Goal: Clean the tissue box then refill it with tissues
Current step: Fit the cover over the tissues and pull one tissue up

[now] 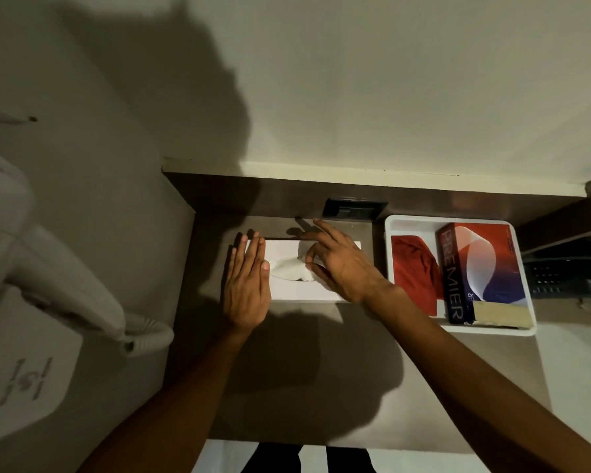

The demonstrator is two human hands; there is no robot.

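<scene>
Two hands work on a white tissue box at the back of a dim grey counter.

The tissue box (287, 288) lies flat on the counter (321, 387), just before the dark back panel with its black socket (355, 209) at 12 o'clock. The left hand (246, 285) rests flat on the box's left end, fingers straight and together, gripping nothing. The right hand (342, 264) lies over the box's right half, its grip pinched together on the tissue (289, 269) that rises from the slot. At 3 o'clock, just beside the box, a white tray (458, 331) holds a red cloth (413, 271) and a tissue pack (485, 268) marked PREMIER. A dark phone (567, 271) sits beyond the tray. At 9 o'clock a white hair dryer (48, 264) hangs on the wall (389, 80), which is pale and shadowed.
</scene>
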